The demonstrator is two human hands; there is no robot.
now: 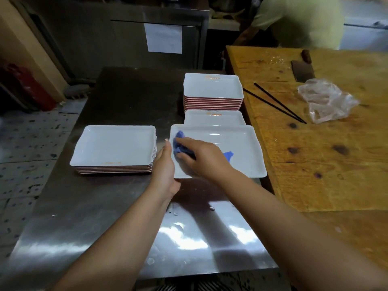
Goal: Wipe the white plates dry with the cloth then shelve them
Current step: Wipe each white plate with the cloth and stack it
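Plates, white w/ red-edged undersides, are sitting in three groups on the steel table (117, 206). One rectangular plate (237, 148) is being wiped right now: it's lying nearest the person, apparently on top of a low stack (214, 117) whose top plate is peeking out just behind it. The right hand (201, 156) is pressing a blue cloth (178, 143) down onto the plate's left half, fingers curled together over the cloth; a bit of blue is also showing past the wrist on the right. The left hand (165, 164) is bracing the plate's left rim, palm against the edge, fingers mostly hidden under it, so can't tell exactly how they're closing.

Progress, as a judgement: still in the wiping phase, nothing being shelved yet, and no shelf is obvious in view. The left stack (113, 148) is lying just beside the plate in hand, prob. the done pile, but which pile is wet vs dry can't be read from here. The tall stack (213, 89) at the back is waiting too.

Beside the steel surface a wooden table (315, 164) is holding chopsticks (277, 103), a crumpled plastic bag (325, 99) and a cleaver (302, 70). Another person in a light shirt (298, 19) is standing beyond it.
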